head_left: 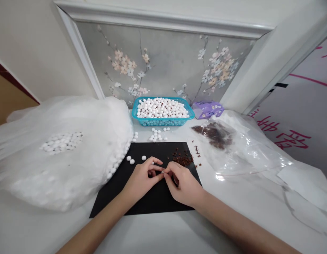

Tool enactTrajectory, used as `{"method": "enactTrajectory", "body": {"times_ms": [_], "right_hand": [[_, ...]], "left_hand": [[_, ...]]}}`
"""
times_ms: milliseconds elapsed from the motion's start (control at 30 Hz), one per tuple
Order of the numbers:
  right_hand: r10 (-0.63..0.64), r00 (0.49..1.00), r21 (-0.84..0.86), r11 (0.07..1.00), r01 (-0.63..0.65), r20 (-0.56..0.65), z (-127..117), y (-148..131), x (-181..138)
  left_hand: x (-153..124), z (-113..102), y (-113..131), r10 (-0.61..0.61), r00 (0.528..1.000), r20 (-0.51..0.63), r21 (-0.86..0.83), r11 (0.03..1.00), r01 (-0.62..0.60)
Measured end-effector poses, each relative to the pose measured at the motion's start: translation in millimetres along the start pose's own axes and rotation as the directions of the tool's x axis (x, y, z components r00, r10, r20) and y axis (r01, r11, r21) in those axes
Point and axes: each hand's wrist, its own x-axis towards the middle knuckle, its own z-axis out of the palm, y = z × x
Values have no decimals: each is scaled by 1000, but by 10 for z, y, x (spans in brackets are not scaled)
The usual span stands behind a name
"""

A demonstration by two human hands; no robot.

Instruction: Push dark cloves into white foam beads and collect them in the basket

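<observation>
My left hand (144, 175) and my right hand (180, 180) meet fingertip to fingertip over a black mat (144, 204). Between the pinched fingertips a bit of a small white ball (162, 172) shows, held by the left hand. The right thumb and forefinger are pressed together at that same spot; whatever they grip is hidden. Loose white balls (132, 161) lie on the mat to the left of my hands. By the right knuckles is a heap of small reddish-brown pieces (183, 161), some scattered past the mat's edge.
Behind the mat stands a blue basket (189, 116) full of white balls, with more loose balls (156, 135) before it. A large translucent bag (81, 176) of balls fills the left. On the right are a clear bag (219, 135) of brown pieces and a purple packet (208, 109).
</observation>
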Motion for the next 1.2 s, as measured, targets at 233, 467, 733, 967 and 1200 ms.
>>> {"method": "enactTrajectory", "body": {"times_ms": [233,467,733,967,1200], "right_hand": [[-11,1000,18,1000,11,-6,6,22,-11],[-14,999,-45,999,13,-28,-4,-7,-16],[-35,999,-84,996,37,27,-143,-16,-23],[192,904,-268,913,-307,-381,-601,360,-59],[269,870,-319,852,-415,-413,-725,632,-78]], "left_hand": [[3,-3,4,-10,1000,2,12,1000,10],[1,6,-30,-13,1000,-6,15,1000,13],[4,6,-8,57,998,-38,136,989,-51],[-74,6,32,187,966,-179,465,881,-84],[-75,-36,-5,324,884,-338,737,675,34]]}}
